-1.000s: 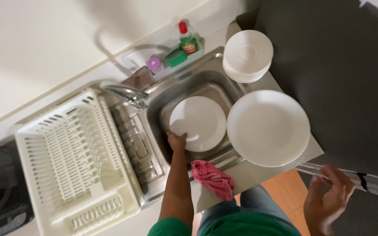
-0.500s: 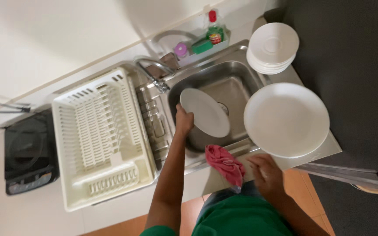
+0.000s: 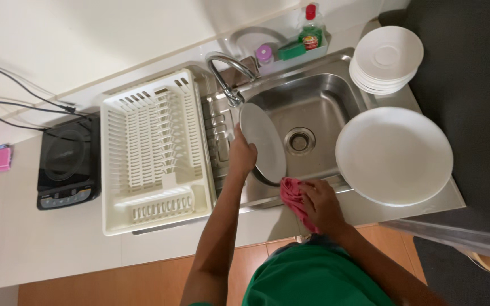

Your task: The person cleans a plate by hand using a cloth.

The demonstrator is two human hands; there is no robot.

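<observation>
Over the sink [image 3: 336,85], left hand [image 3: 241,156] grips a white plate [image 3: 263,143] by its left rim, tilted on edge. Right hand [image 3: 320,205] fingers clenched on a pink cloth [image 3: 291,195] at the sink's front edge. Plate looks stiff, breakable, likely slippery if wet; rim grip is best. Versus half a second ago: plate tilted steeper, right hand now on the cloth.
</observation>
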